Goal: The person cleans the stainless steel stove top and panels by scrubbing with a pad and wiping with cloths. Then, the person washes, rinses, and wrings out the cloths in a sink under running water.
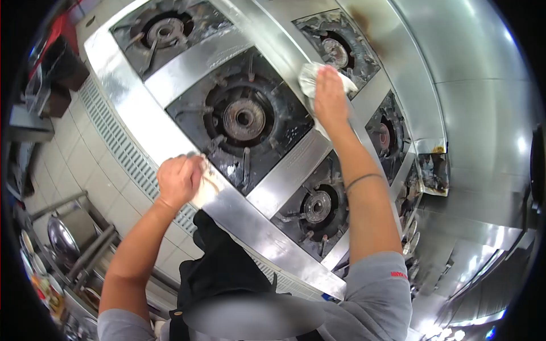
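My right hand (331, 98) reaches across the stainless steel stove (181, 63), its fingers together and pressed on a white cloth (309, 78). That cloth lies on the raised steel strip beside a rear gas burner (335, 53). At the stove's front edge, my left hand (181, 177) is closed around a second, off-white cloth (208, 183), which hangs partly out below the fingers. Between the hands sits a large round burner (244, 117) in a dark, greasy square recess. Part of each cloth is hidden under the hand.
More burners stand along the stove, one at the front right (317, 206) and another at the back (384, 136). A steel wall (478, 85) rises behind. On the tiled floor runs a drain grate (116, 128). A rack with a metal pot (62, 234) stands at lower left.
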{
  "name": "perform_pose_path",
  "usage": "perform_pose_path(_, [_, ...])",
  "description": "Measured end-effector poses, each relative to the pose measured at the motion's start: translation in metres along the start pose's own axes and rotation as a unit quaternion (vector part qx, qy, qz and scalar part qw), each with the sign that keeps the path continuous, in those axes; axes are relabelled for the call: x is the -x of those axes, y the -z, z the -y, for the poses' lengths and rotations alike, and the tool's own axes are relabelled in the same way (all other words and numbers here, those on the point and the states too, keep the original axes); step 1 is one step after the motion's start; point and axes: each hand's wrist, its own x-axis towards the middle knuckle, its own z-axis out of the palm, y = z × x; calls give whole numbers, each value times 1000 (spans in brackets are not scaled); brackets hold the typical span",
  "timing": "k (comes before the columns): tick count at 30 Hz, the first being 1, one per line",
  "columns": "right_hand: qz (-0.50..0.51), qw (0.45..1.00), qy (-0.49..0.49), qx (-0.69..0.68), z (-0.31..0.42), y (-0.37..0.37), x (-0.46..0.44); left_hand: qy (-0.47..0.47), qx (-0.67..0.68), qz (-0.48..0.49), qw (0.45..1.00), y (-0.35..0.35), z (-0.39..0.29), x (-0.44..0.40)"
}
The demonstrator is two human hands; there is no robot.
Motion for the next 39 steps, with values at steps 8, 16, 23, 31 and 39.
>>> perform_pose_path(8, [-86, 988, -70, -103, 49, -22, -139, -26, -6, 4, 1000, 7, 11, -14])
perform_pose_path(16, [-16, 983, -141, -116, -30, 27, 116, 71, -134, -81, 985, 56, 234, -106])
perform_pose_path(23, [-7, 975, -198, -102, 30, 15, -28, 118, -149, -20, 982, 81, 359, -203])
perform_pose_path(31, [-16, 988, -152, -26, 116, -9, -276, 112, -22, 47, 992, 85, 375, -210])
perform_pose_path(39, [-56, 991, -116, 32, 188, -27, -484, 75, 13, 30, 997, 89, 384, -215])
